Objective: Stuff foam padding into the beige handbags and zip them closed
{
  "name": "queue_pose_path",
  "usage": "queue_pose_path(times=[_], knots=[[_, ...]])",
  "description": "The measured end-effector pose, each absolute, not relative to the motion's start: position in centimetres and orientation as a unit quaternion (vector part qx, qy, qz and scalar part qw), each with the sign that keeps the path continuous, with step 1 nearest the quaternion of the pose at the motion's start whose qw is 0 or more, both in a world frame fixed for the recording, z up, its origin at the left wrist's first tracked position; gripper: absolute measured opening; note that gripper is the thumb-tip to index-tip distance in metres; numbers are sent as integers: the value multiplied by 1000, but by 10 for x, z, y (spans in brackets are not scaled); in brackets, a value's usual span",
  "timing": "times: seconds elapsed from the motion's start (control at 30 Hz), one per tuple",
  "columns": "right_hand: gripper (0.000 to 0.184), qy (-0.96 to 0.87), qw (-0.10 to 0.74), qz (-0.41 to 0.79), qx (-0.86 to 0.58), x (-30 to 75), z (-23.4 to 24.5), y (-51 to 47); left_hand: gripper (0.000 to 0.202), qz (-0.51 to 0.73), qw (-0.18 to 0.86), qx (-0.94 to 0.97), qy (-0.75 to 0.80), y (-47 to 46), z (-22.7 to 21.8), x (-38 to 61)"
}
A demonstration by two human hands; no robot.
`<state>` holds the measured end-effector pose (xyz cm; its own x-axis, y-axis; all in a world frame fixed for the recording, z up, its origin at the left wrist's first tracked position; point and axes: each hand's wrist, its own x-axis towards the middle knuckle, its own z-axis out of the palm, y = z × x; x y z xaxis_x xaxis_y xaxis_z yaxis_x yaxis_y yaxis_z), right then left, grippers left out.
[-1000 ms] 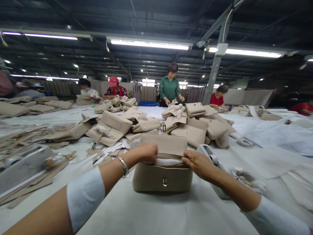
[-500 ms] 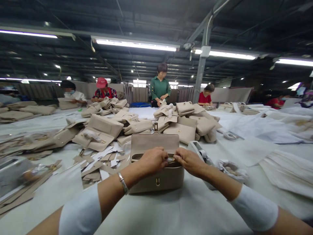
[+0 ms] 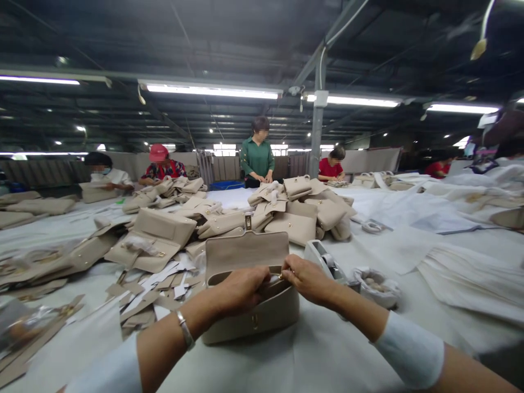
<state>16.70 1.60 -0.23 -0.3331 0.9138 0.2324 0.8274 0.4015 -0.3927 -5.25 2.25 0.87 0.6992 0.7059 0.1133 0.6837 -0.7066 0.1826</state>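
Observation:
A beige handbag [image 3: 249, 316] stands upright on the white table [image 3: 319, 355] in front of me, its flap [image 3: 245, 251] raised and a gold clasp on its front. My left hand [image 3: 239, 289] is closed over the bag's open top edge, fingers curled inside. My right hand [image 3: 305, 279] pinches the top rim at the right, beside white stuffing inside the bag. A silver bracelet sits on my left wrist.
A heap of beige handbags [image 3: 298, 210] lies behind, more at the left [image 3: 151, 240]. Card scraps [image 3: 151, 289] litter the left. A tape dispenser [image 3: 325, 259] and a small bag [image 3: 376, 286] sit at the right. White sheets [image 3: 470, 278] lie far right. Several people work beyond.
My view has swung right and the bag now sits further left in it. Both hands have come closer together at the bag's opening, the left reaching deeper inside.

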Motion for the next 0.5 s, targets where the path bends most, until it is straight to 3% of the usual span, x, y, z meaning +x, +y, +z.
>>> queue_pose_path(times=[0.1,0.27,0.5], knots=[[11,-804,218,107,-542,165,-2,16,15,86,46,925,368,22,10,-56],[9,-789,241,111,-554,163,0,15,15,76,-84,916,386,20,18,-41],[12,-757,250,111,-594,158,4,9,20,126,3,872,472,17,14,-4]])
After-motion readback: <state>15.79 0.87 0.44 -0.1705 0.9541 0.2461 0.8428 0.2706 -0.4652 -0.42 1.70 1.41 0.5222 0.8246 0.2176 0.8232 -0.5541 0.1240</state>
